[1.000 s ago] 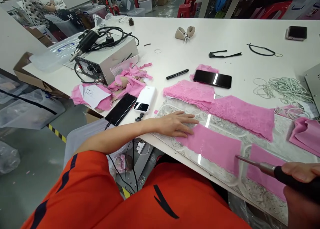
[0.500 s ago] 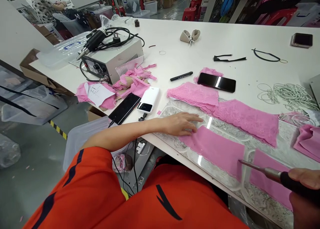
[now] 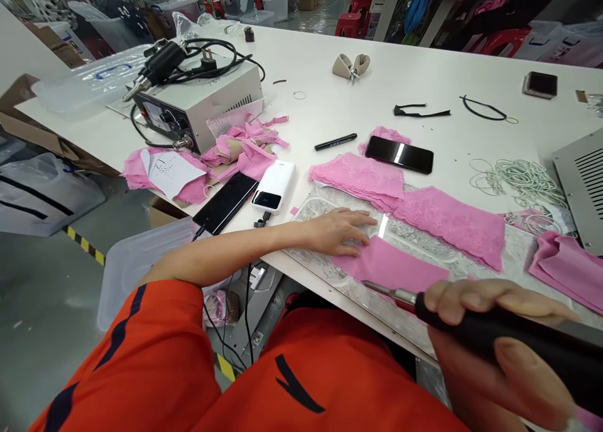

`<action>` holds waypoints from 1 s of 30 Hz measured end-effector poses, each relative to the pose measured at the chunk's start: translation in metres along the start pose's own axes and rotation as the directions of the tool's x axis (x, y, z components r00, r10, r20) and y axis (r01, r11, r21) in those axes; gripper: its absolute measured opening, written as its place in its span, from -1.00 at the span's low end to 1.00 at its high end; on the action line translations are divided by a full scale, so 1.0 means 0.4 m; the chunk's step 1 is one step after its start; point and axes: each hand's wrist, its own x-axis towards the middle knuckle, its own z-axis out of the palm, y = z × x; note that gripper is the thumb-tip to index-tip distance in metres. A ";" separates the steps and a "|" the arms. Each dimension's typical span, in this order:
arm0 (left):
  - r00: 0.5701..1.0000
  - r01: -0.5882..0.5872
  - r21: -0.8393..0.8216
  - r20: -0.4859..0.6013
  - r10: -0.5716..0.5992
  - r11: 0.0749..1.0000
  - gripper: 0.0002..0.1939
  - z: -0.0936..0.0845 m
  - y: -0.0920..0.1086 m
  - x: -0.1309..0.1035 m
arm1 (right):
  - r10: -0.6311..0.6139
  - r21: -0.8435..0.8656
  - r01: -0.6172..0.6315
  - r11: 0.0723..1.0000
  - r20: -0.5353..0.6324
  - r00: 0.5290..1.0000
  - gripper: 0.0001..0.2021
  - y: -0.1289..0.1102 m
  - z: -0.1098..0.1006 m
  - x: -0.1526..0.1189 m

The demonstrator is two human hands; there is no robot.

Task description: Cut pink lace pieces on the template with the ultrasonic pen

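My left hand [image 3: 342,232] lies flat with its fingers spread, touching the left end of a smooth pink fabric piece [image 3: 400,265] on a clear patterned mat [image 3: 325,265]. In my right hand [image 3: 499,331] is a black-handled tool [image 3: 461,319], the fingers wrapped round the grip. Its thin metal tip points left, over the near edge of the fabric; whether it touches is not clear. Behind, pink lace pieces [image 3: 452,221] are laid out, with a black phone [image 3: 399,154] at their back edge.
A grey control box [image 3: 202,105] bears another black tool and cables at the left. Near it are pink garments [image 3: 252,159], a second phone [image 3: 226,203] and a white power bank [image 3: 274,187]. Pale elastic cords [image 3: 527,181] and another grey box [image 3: 584,187] are at the right.
My right hand has moved left and further into view, bringing the tool's tip toward the left part of the fabric. My left hand stays on the fabric. The view has shifted slightly right.
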 end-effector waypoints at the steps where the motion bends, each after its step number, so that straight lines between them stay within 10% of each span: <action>1: 1.000 0.002 0.004 0.003 -0.002 1.000 -0.80 0.002 -0.001 0.002 | -0.017 0.011 0.017 1.000 0.020 1.000 -0.79 0.004 0.026 0.002; 30: 1.000 0.006 0.022 -0.002 -0.006 1.000 -0.75 0.017 -0.002 0.014 | -0.051 0.013 0.050 0.999 0.148 0.988 -0.80 0.051 0.071 0.020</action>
